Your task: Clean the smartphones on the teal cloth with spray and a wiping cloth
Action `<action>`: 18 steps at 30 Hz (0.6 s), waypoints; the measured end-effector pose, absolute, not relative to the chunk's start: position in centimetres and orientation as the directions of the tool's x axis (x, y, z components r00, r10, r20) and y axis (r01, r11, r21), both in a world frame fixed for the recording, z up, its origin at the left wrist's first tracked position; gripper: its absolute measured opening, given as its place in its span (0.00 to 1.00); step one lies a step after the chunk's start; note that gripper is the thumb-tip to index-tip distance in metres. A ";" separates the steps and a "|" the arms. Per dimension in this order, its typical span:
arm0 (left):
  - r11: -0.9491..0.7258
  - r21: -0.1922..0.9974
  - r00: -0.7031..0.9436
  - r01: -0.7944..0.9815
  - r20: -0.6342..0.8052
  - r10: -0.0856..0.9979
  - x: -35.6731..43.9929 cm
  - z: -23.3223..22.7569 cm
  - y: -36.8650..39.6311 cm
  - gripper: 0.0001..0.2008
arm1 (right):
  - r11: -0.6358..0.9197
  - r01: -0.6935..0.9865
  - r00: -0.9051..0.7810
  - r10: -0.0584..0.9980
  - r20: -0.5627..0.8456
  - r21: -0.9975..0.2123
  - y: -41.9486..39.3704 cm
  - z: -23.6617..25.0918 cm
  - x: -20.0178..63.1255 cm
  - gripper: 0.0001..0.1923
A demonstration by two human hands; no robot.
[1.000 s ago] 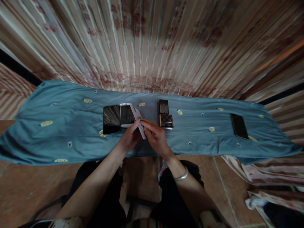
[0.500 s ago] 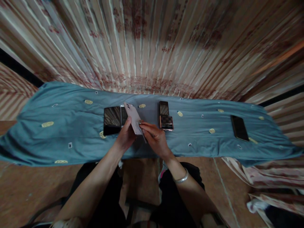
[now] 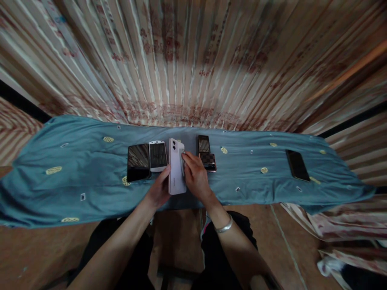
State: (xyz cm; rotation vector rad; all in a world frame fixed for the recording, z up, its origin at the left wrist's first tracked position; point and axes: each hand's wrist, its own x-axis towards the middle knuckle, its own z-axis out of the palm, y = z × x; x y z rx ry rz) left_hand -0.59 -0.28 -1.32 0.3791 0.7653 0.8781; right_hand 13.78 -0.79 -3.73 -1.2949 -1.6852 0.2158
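Striped curtains hang behind a blue-draped desk (image 3: 75,177) where a pale phone (image 3: 176,171) lies back-up, long axis pointing away, left hand (image 3: 159,189) gripping its near left edge, right hand (image 3: 195,177) pressing a small cloth (image 3: 182,157) on its right.

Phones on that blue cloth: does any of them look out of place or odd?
Mostly orderly. The black phone lies alone far to the right, apart from the group. The white phone, back up, is between the left hand and right hand. No damage shows.
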 end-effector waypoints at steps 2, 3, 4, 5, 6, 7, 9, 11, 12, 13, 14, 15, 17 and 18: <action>0.611 0.575 0.441 -0.545 -0.423 0.792 -0.5 -1.5 -0.6 0.14 | 0.409 0.674 0.048 0.806 0.590 -0.615 -0.2 -3.6 14.0 0.22; 0.613 0.571 0.460 -0.546 -0.408 0.789 -0.4 -1.5 -0.8 0.14 | 0.409 0.680 0.055 0.799 0.599 -0.608 0.2 -3.5 14.2 0.22; 0.617 0.566 0.477 -0.547 -0.395 0.785 -0.4 -1.6 -0.9 0.14 | 0.412 0.683 0.058 0.792 0.608 -0.603 0.5 -3.3 14.3 0.22; 0.622 0.560 0.491 -0.547 -0.387 0.780 -0.3 -1.7 -1.1 0.14 | 0.417 0.686 0.060 0.785 0.617 -0.597 0.8 -3.2 14.5 0.22; 0.631 0.552 0.502 -0.545 -0.388 0.773 -0.3 -1.7 -1.2 0.13 | 0.419 0.688 0.061 0.780 0.623 -0.593 1.0 -3.0 14.6 0.22; 0.641 0.543 0.510 -0.542 -0.395 0.765 -0.3 -1.7 -1.3 0.13 | 0.421 0.688 0.062 0.777 0.626 -0.591 1.3 -2.8 14.7 0.21; 0.658 0.527 0.516 -0.538 -0.411 0.751 -0.4 -1.7 -1.5 0.13 | 0.425 0.681 0.059 0.779 0.624 -0.596 1.7 -2.6 14.9 0.21; 0.664 0.526 0.529 -0.532 -0.406 0.745 -0.6 -1.6 -1.6 0.13 | 0.434 0.663 0.055 0.784 0.618 -0.610 2.1 -2.5 15.1 0.21; 0.662 0.531 0.536 -0.528 -0.396 0.745 -0.7 -1.6 -1.6 0.14 | 0.436 0.651 0.058 0.788 0.613 -0.621 2.2 -2.5 15.1 0.21; 0.658 0.539 0.542 -0.526 -0.384 0.748 -0.9 -1.5 -1.5 0.15 | 0.432 0.639 0.068 0.792 0.606 -0.637 2.3 -2.6 15.1 0.20; 0.651 0.546 0.545 -0.526 -0.372 0.752 -1.0 -1.5 -1.5 0.16 | 0.424 0.623 0.087 0.797 0.598 -0.657 2.4 -2.8 15.1 0.20; 0.643 0.553 0.545 -0.530 -0.358 0.758 -1.2 -1.5 -1.5 0.17 | 0.414 0.602 0.112 0.802 0.586 -0.682 2.5 -2.9 15.1 0.20; 0.633 0.558 0.552 -0.536 -0.335 0.764 -1.4 -1.5 -1.4 0.18 | 0.391 0.534 0.171 0.818 0.549 -0.749 2.7 -3.2 15.0 0.19; 0.632 0.558 0.558 -0.537 -0.328 0.763 -1.5 -1.6 -1.3 0.19 | 0.375 0.486 0.204 0.830 0.520 -0.789 2.8 -3.3 14.9 0.18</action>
